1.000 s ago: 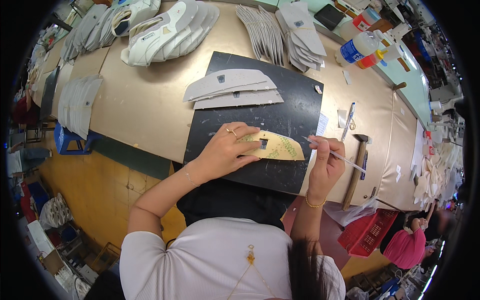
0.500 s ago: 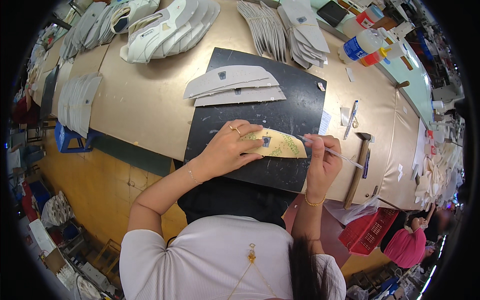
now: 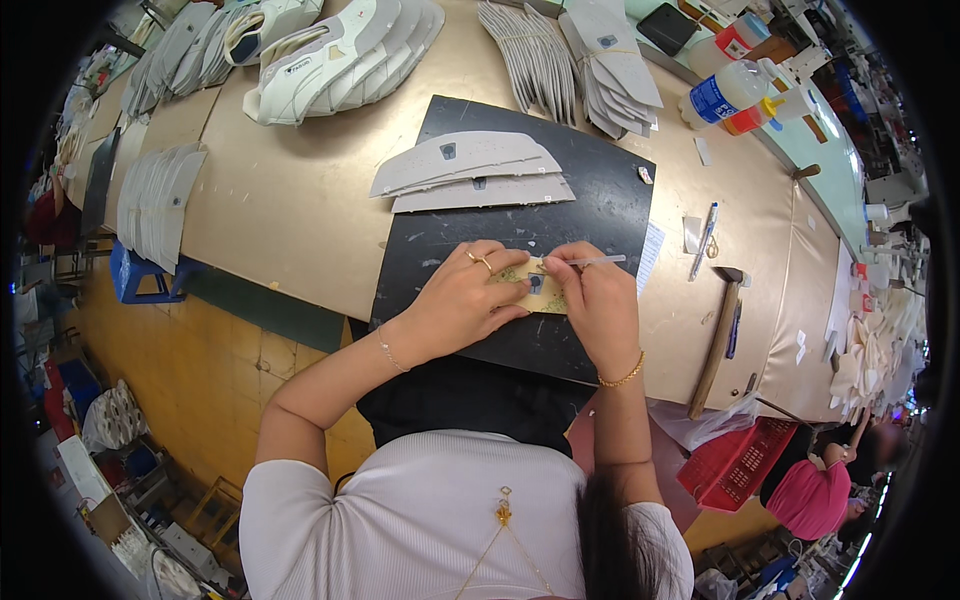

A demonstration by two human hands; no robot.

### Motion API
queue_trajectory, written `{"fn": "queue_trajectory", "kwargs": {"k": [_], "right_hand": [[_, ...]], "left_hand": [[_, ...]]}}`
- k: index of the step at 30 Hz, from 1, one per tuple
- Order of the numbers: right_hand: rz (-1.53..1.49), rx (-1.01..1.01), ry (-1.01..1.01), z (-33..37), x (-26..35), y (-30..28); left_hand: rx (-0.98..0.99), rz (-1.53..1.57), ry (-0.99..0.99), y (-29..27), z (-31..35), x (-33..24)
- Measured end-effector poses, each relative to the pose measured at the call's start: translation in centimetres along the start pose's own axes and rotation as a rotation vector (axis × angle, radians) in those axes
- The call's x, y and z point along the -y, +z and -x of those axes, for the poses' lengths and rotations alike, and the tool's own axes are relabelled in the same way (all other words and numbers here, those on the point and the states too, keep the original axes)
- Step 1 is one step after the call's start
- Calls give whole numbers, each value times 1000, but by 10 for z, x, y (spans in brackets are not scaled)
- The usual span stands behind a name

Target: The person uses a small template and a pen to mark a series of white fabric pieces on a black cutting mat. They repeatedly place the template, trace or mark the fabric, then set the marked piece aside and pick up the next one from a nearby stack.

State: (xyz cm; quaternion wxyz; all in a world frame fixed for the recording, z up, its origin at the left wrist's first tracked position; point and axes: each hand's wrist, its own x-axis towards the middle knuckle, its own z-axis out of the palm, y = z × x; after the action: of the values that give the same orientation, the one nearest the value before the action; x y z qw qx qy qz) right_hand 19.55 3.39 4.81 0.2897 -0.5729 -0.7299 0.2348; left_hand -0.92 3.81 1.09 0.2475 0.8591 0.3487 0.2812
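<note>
A cream shoe piece (image 3: pixel 550 300) with green print and a small dark patch lies on a black board (image 3: pixel 430 245). My left hand (image 3: pixel 465 300) holds down its left part, fingers spread over it and thumb at its near edge. In my right hand (image 3: pixel 600 305) is a thin, pale, pen-like stick (image 3: pixel 600 260), pinched between thumb and fingers, its shaft pointing right. The stick's tip is hidden by the fingers, near the piece's far edge. My right hand covers the piece's right end. Grey shoe pieces (image 3: pixel 480 170) overlap farther up the board.
Stacked shoe uppers (image 3: pixel 340 70) and bundled grey pieces (image 3: pixel 525 60) stand at the back. To the right lie a hammer (image 3: pixel 715 345), a pen (image 3: pixel 704 240) and small scissors (image 3: pixel 711 245). Bottles (image 3: pixel 725 90) stand at the far right. A red basket (image 3: pixel 740 465) sits below the table edge.
My right hand has moved left along the piece's far edge with the stick, from its right end to near the dark patch. My left hand has stayed in place.
</note>
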Motion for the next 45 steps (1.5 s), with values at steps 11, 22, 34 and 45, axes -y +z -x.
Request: {"fn": "queue_trajectory", "kwargs": {"k": [11, 22, 34, 45], "right_hand": [[154, 49, -56, -7, 6, 2], [-152, -118, 98, -4, 0, 0], [-595, -567, 57, 21, -7, -18], [-566, -480, 54, 26, -5, -7]], "left_hand": [[7, -5, 15, -1, -2, 1], [36, 71, -4, -4, -4, 6], [-327, -78, -117, -51, -26, 51], [-27, 24, 41, -1, 0, 8]]}}
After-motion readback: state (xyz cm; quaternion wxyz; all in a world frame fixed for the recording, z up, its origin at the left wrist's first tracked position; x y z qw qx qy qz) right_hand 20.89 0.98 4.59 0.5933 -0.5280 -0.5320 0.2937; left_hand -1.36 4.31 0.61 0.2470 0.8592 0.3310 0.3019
